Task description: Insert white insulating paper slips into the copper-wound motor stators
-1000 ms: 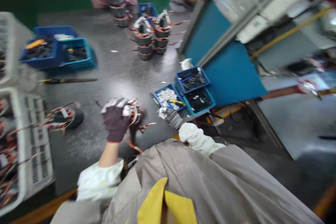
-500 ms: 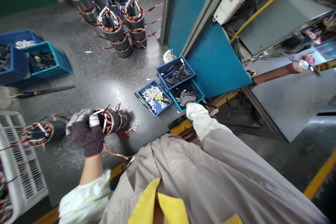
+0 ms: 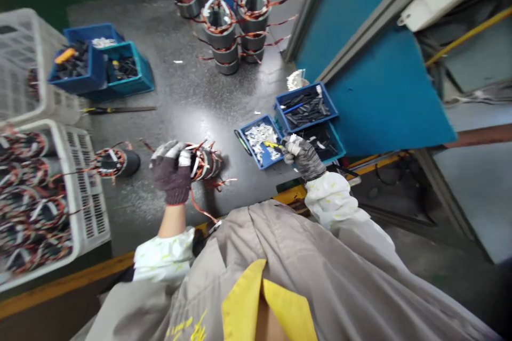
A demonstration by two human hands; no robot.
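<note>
My left hand [image 3: 173,170], in a dark glove with pale fingertips, grips the left end of a grey stator [image 3: 206,164] with copper wires, lying on the dark table. My right hand [image 3: 303,155], in a grey striped glove, is closed above the edge between a blue tray of white pieces [image 3: 266,160] and a teal tray of dark pieces [image 3: 336,145]. What its fingers pinch is too small to name. A yellow tool [image 3: 272,144] lies in the blue tray by its fingertips. Behind is a blue bin of black tubes [image 3: 306,108].
Another stator [image 3: 130,162] lies left, beside a white crate [image 3: 94,197] full of stators. Stacked stators [image 3: 226,53] stand at the back. Blue and teal bins [image 3: 138,82] and a long file-like tool [image 3: 132,109] are at the left; a blue panel [image 3: 384,101] is at the right.
My right hand has come up out of the teal tray and moved towards the tray of white pieces. My left hand stays at the stator. The view has shifted left, showing more crates.
</note>
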